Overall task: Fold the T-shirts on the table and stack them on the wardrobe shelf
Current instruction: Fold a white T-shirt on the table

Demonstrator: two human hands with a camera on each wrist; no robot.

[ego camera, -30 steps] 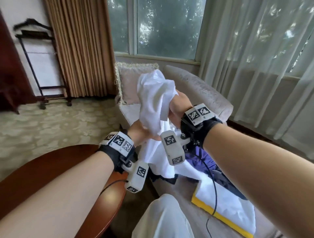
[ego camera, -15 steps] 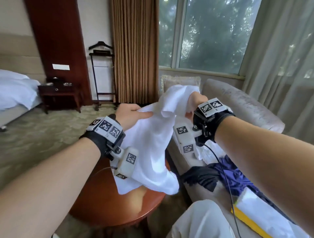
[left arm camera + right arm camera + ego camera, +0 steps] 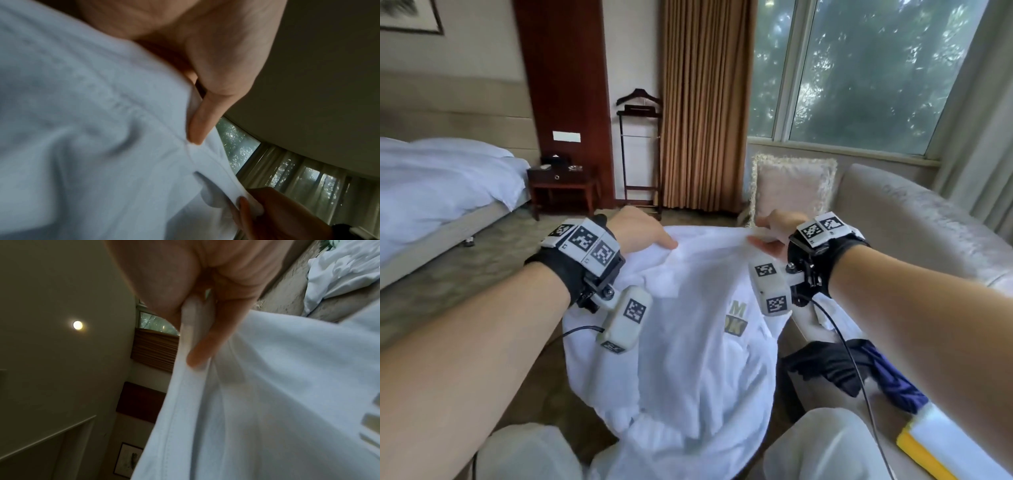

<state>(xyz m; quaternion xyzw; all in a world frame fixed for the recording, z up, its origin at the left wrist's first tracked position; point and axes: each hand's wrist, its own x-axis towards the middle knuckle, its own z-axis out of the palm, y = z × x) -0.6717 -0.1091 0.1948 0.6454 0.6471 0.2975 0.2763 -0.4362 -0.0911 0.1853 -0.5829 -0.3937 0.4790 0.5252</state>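
A white T-shirt (image 3: pixel 688 342) with a yellowish print hangs spread between my two hands, above my knees. My left hand (image 3: pixel 643 233) pinches its upper edge on the left; the left wrist view shows the thumb (image 3: pixel 203 116) pressing the cloth (image 3: pixel 82 129). On the right, my right hand (image 3: pixel 774 233) pinches the same edge, and the right wrist view shows a finger (image 3: pixel 207 347) curled over the hem (image 3: pixel 185 386). The table lies hidden under the shirt. Black and blue garments (image 3: pixel 859 370) lie on the sofa at my right.
A beige sofa (image 3: pixel 911 219) with a fringed cushion (image 3: pixel 791 192) stands at the right, and a white and yellow item (image 3: pixel 945 442) lies on its seat. A bed (image 3: pixel 431 192), a nightstand (image 3: pixel 561 185) and a valet stand (image 3: pixel 640 150) are at the back left.
My head has turned left from the sofa toward the room. My hands have moved apart and stretched the bunched white T-shirt out flat between them.
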